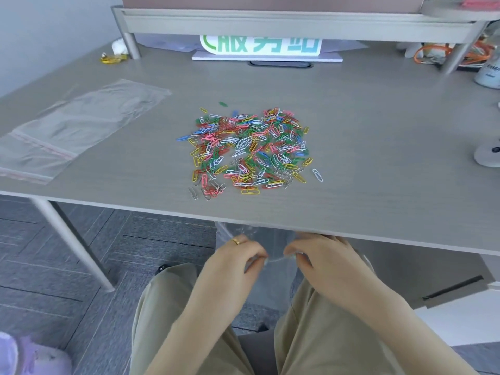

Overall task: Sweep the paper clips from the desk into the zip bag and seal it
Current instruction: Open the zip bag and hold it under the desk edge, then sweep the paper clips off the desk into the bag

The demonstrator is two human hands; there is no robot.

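Note:
A loose heap of coloured paper clips (pixel 249 150) lies in the middle of the grey desk (pixel 378 131). Below the desk's front edge, over my lap, both hands pinch a clear zip bag (pixel 273 249) by its top. My left hand (pixel 238 259), with a gold ring, grips the bag's left side. My right hand (pixel 322 259) grips its right side. The bag hangs down between my knees, partly hidden by the desk edge and my fingers. I cannot tell whether its mouth is open.
Spare clear zip bags (pixel 81 125) lie flat at the desk's left. A white sign with green characters (pixel 262 47) stands under a shelf riser at the back. A yellow wrapper (pixel 112 58) sits back left; orange cords (pixel 443 54) and a white object (pixel 488 155) sit at the right.

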